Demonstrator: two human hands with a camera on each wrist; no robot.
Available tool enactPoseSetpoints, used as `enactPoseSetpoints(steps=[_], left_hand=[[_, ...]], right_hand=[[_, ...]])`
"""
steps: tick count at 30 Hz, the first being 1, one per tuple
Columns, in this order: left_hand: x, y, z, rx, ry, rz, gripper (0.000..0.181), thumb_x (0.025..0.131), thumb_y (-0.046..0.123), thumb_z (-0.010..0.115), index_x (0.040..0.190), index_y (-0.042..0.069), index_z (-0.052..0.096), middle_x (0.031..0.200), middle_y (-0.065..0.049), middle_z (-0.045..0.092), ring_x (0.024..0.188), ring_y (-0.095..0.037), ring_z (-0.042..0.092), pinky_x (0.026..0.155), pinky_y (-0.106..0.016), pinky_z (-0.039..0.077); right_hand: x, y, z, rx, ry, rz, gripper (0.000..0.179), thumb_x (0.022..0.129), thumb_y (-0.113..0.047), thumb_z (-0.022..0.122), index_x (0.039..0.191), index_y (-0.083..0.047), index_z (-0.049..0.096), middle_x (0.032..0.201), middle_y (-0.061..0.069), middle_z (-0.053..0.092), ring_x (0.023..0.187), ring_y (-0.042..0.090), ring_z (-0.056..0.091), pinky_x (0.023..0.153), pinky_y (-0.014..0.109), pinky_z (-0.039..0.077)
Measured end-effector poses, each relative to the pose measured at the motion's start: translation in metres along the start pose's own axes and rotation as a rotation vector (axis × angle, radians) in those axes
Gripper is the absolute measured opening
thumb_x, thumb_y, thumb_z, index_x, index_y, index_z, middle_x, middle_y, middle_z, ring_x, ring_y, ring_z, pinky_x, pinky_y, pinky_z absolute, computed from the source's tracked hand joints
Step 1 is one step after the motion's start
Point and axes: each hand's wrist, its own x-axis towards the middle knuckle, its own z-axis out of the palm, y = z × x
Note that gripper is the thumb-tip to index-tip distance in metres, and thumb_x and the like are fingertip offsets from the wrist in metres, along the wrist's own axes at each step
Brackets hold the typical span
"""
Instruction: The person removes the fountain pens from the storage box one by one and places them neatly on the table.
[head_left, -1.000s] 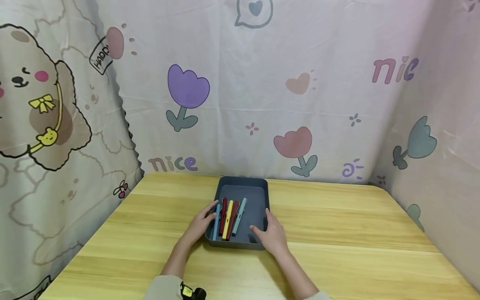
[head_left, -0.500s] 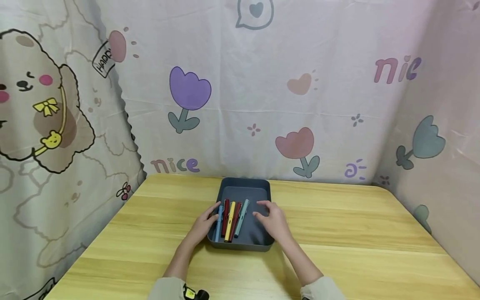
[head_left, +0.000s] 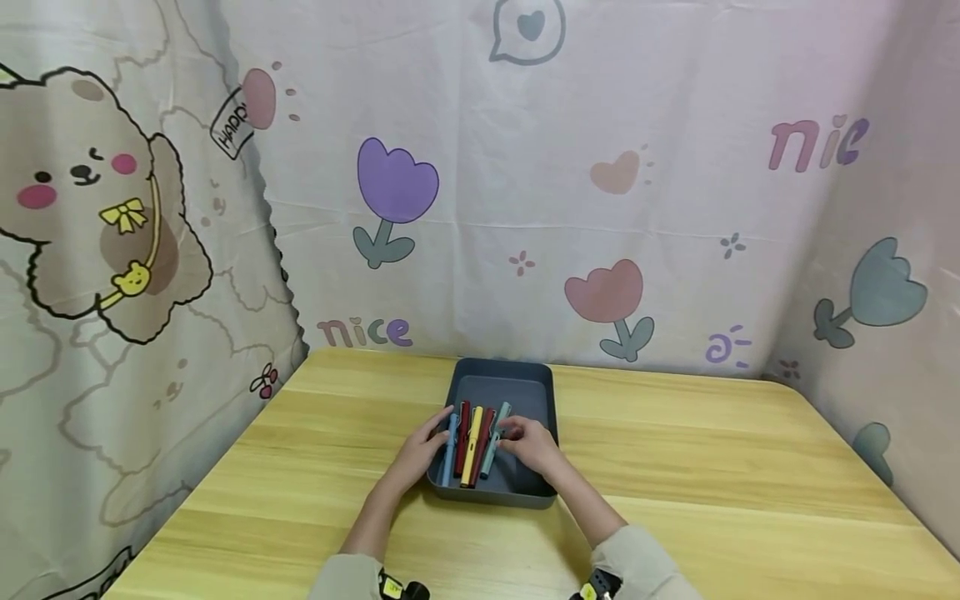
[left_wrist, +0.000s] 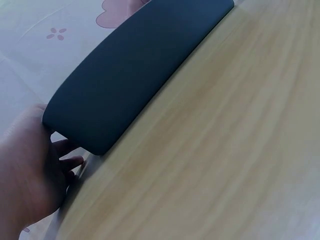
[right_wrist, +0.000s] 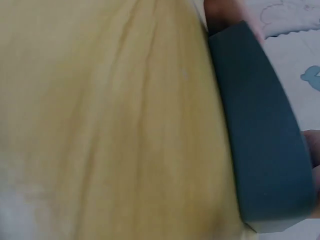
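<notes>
A dark grey tray (head_left: 495,498) lies on the wooden table, with several pens in its left half. From left to right they are a blue pen (head_left: 448,454), a dark red pen (head_left: 462,437), a yellow pen (head_left: 472,450), another dark red pen (head_left: 482,450) and a teal pen (head_left: 491,457). My left hand (head_left: 415,457) grips the tray's left side, thumb over the rim and the other fingers along the outside wall. My right hand (head_left: 534,446) is over the tray, with bent thumb and fingertips right at the teal pen's upper half; I cannot tell whether they pinch it.
The pale wooden table (head_left: 697,467) extends to both sides of the tray. A printed curtain (head_left: 495,183) hangs behind the table and along its sides. Both sleeves have a small black device at the wrist.
My right hand has left the tray's right rim and moved left over the tray to the teal pen. My left hand stays on the tray. The head view has shifted slightly left.
</notes>
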Motion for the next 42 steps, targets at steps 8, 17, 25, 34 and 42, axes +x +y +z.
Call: enactPoseSetpoints(steps=[8,17,25,34,42], left_hand=[[0.0,0.0,0.0,-0.002,0.002,-0.004,0.044,0.097,0.014,0.046,0.141,0.013,0.041,0.143,-0.019,0.031,0.13,-0.04,0.023,0.1,-0.057,0.021],[0.001,0.002,0.001,0.011,0.004,0.003,0.044,0.097,0.013,0.046,0.141,0.014,0.04,0.143,-0.019,0.031,0.13,-0.04,0.024,0.1,-0.058,0.022],[0.0,0.003,0.001,-0.002,0.002,-0.008,0.044,0.097,0.013,0.047,0.141,0.014,0.041,0.143,-0.021,0.03,0.13,-0.041,0.024,0.1,-0.058,0.022],[-0.001,0.003,0.0,0.003,0.003,-0.011,0.044,0.097,0.013,0.046,0.141,0.014,0.04,0.143,-0.02,0.03,0.13,-0.041,0.024,0.1,-0.058,0.022],[-0.001,0.004,0.002,0.018,0.015,-0.029,0.044,0.097,0.015,0.047,0.14,0.016,0.041,0.143,-0.021,0.03,0.129,-0.042,0.024,0.099,-0.059,0.022]], right_hand=[[0.006,0.012,0.006,-0.081,-0.007,-0.061,0.023,0.084,-0.017,0.068,0.103,-0.007,0.065,0.083,0.004,0.055,0.074,0.02,0.048,0.058,0.032,0.04],[0.006,0.01,0.005,-0.13,0.006,-0.023,0.027,0.084,-0.012,0.068,0.11,-0.007,0.065,0.09,0.009,0.048,0.074,0.02,0.044,0.061,0.033,0.04],[0.002,0.005,0.003,-0.165,-0.009,-0.003,0.031,0.078,-0.004,0.072,0.108,-0.007,0.066,0.082,0.005,0.045,0.067,0.018,0.04,0.056,0.029,0.036],[0.0,0.0,0.002,-0.173,0.018,0.031,0.032,0.075,-0.003,0.073,0.107,-0.004,0.068,0.049,-0.006,0.034,0.042,0.008,0.029,0.043,0.022,0.023],[-0.001,-0.003,-0.007,0.027,-0.017,0.122,0.035,0.079,0.0,0.069,0.114,0.0,0.064,0.068,0.003,0.061,0.051,0.012,0.052,0.05,0.027,0.044]])
